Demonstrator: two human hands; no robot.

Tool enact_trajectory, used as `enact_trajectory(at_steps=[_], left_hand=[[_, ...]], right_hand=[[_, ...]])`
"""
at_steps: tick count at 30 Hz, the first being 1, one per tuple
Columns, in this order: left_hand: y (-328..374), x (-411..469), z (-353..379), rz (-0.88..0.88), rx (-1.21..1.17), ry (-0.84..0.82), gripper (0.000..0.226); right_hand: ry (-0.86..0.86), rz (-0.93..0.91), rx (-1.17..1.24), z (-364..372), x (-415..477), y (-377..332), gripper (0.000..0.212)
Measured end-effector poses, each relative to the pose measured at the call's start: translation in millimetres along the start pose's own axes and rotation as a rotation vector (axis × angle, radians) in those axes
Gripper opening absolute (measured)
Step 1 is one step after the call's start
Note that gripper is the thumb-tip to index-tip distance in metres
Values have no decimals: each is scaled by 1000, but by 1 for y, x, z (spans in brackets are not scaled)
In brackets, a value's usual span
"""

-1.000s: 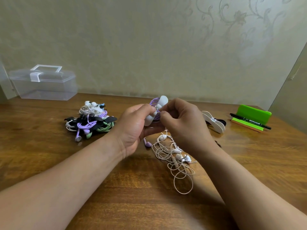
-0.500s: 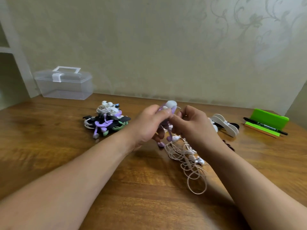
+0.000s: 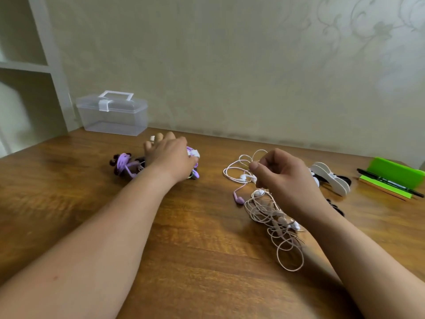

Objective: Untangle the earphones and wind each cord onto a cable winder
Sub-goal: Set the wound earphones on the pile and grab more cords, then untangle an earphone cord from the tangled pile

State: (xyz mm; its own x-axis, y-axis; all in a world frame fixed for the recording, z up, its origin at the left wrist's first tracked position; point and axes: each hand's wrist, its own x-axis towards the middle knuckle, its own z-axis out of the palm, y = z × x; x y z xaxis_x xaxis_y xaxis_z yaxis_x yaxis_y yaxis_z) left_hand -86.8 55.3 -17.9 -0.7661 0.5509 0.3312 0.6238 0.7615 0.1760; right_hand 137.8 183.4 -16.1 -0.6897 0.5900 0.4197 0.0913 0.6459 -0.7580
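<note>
My left hand [image 3: 170, 155] reaches over the pile of wound earphones [image 3: 125, 163] at the table's left middle. It holds a white winder wrapped in purple cord [image 3: 192, 154] at its thumb side, right on the pile. My right hand [image 3: 287, 178] pinches a loop of the tangled white cords [image 3: 271, 217], which trail toward me in several loose coils. A purple earbud [image 3: 239, 199] lies at the tangle's left edge. An empty white winder [image 3: 331, 178] lies just right of my right hand.
A clear lidded plastic box [image 3: 112, 113] stands against the wall at the back left, beside a white shelf unit [image 3: 27, 65]. A green holder [image 3: 393, 171] with a black pen [image 3: 388, 181] sits at the far right. The wooden table [image 3: 207, 272] fills the foreground.
My left hand carried the purple-corded winder left to the pile of wound earphones. My right hand let go of it and took a loop of the white tangle. The view swung left.
</note>
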Motion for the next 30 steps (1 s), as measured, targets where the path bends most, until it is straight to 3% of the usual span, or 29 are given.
enact_trajectory(at_steps=[9,14,18,22,27,30], left_hand=[[34,-19,-1,212,-213,108,49],[70,-45,12,438,-421,-57,31],[79,-55,12,517,-595,-235,23],[76,-56,11,572,-574,-272,21],[80,-60,11,740,-330,-332,35],[81,-61,13,799,-345,-349,15]], right_hand=[[88,29,43,-12,7,9,24],[148,38,58,-16,13,14,21],[211,51,86,-27,19,20,19],[276,92,3,-54,24,27,16],[120,169,-124,-78,23,34,36],[54,148,-183,-77,22,34,38]])
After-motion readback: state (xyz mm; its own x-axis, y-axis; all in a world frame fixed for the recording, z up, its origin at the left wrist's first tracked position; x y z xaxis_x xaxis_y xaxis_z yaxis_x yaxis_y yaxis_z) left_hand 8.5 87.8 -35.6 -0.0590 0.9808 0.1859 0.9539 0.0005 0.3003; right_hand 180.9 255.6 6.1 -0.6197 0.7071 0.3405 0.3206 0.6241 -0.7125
